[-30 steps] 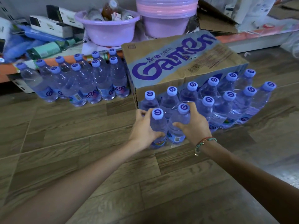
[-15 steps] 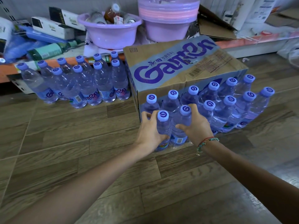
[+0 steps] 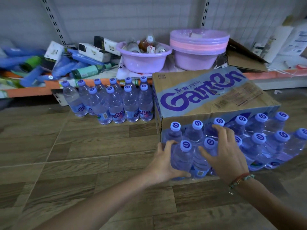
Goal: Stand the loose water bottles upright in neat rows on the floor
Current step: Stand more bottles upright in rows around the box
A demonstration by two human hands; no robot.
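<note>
Clear water bottles with purple caps stand upright in two rows in front of a cardboard carton (image 3: pixel 207 95) on the wood floor. My left hand (image 3: pixel 163 161) wraps the left side of the front-left bottle (image 3: pixel 182 156). My right hand (image 3: pixel 226 155) lies with spread fingers over the bottle beside it (image 3: pixel 203 161), its fingertips touching a back-row bottle. More bottles of that block (image 3: pixel 269 143) run off to the right. A second block of upright bottles (image 3: pixel 114 102) stands to the left of the carton, against the shelf base.
A low shelf (image 3: pixel 272 75) runs behind, carrying a purple basin (image 3: pixel 142 59) with small bottles, stacked purple and pink basins (image 3: pixel 198 50), boxes, blue packages and flattened cardboard. Bare wood floor (image 3: pixel 83 155) lies in front of and to the left of the bottles.
The view has tilted up and drifted left. Both hands stay on the two front-left bottles; the right hand's fingers have spread wider and reach further over the bottles.
</note>
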